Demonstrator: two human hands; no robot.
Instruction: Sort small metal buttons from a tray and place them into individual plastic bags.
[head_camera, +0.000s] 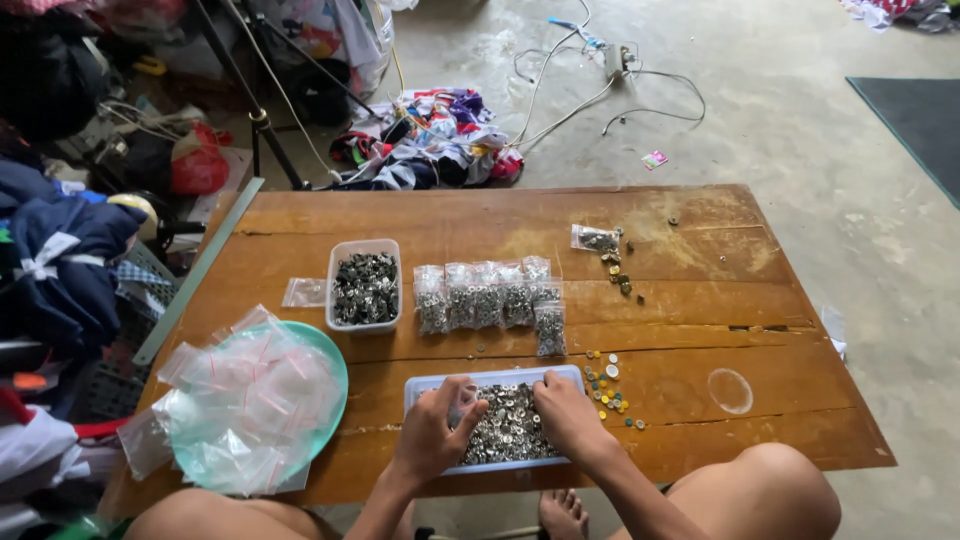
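Both hands were down in the tray of silver snaps (505, 425) at the near edge of the surface (700, 400). The left hand (437, 428) curled its fingers, seemingly pinching a small clear bag; the right hand (568, 412) raked with bent fingers. Sorting seemed underway; filled bags (485, 297) lay beyond.

Both hands dig into a shallow clear tray (420, 385) of small silver metal rings on the wooden desk (700, 300): the left hand (437, 428) curled at its near-left side, the right hand (567, 410) at its right. Coloured buttons (606, 388) lie just beside the tray. Farther back sit filled little bags (487, 298), a tub of dark fasteners (364, 286), and a teal plate (333, 365) heaped with empty bags.
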